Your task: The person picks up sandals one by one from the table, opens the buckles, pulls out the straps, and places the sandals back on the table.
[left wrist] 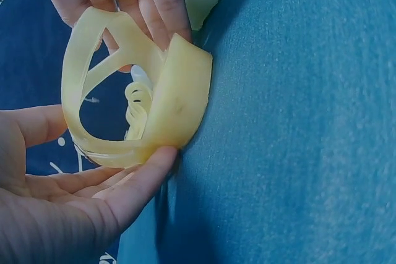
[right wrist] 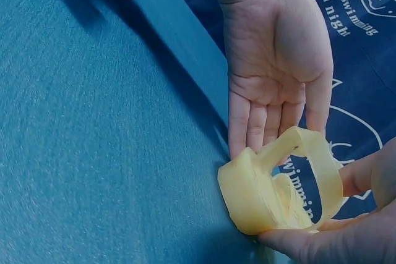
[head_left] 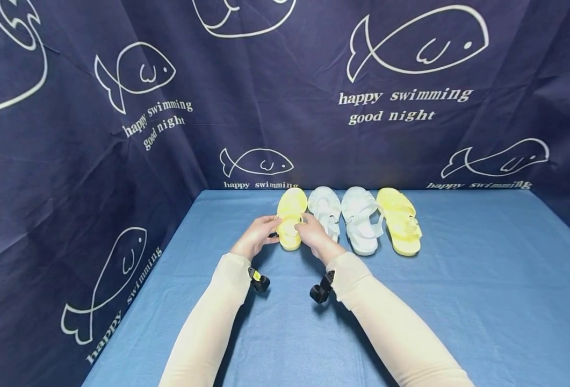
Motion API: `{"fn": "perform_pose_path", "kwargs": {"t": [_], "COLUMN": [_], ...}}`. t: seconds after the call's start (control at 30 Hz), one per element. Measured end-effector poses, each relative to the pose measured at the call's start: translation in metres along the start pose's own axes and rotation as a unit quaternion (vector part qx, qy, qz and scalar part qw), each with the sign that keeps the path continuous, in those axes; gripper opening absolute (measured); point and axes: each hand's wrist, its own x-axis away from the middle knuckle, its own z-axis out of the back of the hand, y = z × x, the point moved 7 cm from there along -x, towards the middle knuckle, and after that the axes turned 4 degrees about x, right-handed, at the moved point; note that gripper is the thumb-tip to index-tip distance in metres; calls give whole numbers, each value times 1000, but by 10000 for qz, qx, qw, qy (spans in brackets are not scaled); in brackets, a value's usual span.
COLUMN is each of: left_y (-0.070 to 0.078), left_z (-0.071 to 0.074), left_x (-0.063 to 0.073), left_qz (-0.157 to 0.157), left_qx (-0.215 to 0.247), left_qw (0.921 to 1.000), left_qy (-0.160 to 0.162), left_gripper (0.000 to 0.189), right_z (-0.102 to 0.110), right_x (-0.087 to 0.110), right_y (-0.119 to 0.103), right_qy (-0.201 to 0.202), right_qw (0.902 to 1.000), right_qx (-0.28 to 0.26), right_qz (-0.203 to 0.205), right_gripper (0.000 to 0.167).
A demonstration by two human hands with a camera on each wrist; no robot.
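Observation:
A yellow sandal (head_left: 291, 201) lies at the left end of a row of footwear, toe toward the back curtain. From its left side my left hand (head_left: 255, 236) holds it, thumb by the ankle strap (left wrist: 73, 85) and fingers along the sole edge. On the other side my right hand (head_left: 316, 236) holds it too, thumb over the strap and fingers at the side. Both wrist views show the heel (right wrist: 238, 199) close to the blue cloth. Right beside my right hand lies a pale grey sandal (head_left: 324, 201).
Another pale grey sandal (head_left: 362, 236) and a second yellow sandal (head_left: 405, 242) continue the row to the right. Blue cloth (head_left: 285, 338) covers the table. A dark curtain (head_left: 314, 145) with white fish prints hangs behind and at the left.

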Motion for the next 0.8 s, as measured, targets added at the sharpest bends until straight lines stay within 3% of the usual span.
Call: {"fn": "perform_pose_path", "kwargs": {"t": [0.8], "left_y": [-2], "left_z": [3], "left_x": [5], "left_qz": [-81], "left_qx": [-30], "left_qw": [10000], "left_qy": [15], "left_gripper": [48], "right_z": [-6], "right_x": [4], "right_y": [3], "right_qy": [-104], "right_qw": [9952], "right_qx": [-898], "right_qz": [-362], "right_gripper": [54]}}
